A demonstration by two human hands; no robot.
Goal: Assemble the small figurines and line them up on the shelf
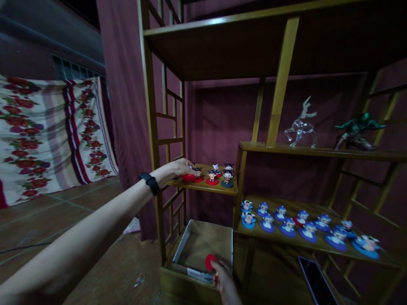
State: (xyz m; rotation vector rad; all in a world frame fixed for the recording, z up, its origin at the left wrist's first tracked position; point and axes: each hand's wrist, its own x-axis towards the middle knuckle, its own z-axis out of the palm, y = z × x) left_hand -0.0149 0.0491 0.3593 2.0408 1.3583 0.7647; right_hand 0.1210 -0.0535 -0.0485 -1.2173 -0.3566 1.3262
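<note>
Your L hand (182, 166) rests fingers on a red-base figurine (194, 175) on the small wooden shelf (203, 189); grip unclear. R hand (224, 277) pinches a red disc (210, 262) over the cardboard box (182, 248), maroon wall (219, 118) behind.

The shelf unit (281, 80) is yellow-brown wood with a smooth, faintly varnished sheen, backed by what looks like matt maroon cloth. On its middle-left board the red-based figurines (212, 176) look like glossy moulded plastic, and the blue-based figurines (288, 224) on its lower right board share that shine. Its upper right board carries a clear, glass-like deer (300, 127) and a dark green figure (356, 131) with a polished gleam. At its foot are a matt brown cardboard box (203, 241), a smooth red disc (210, 262) and a phone (318, 281) with a glossy black screen. Left of it hangs soft flowered cloth (47, 135) above a dull floor (79, 203)
</note>
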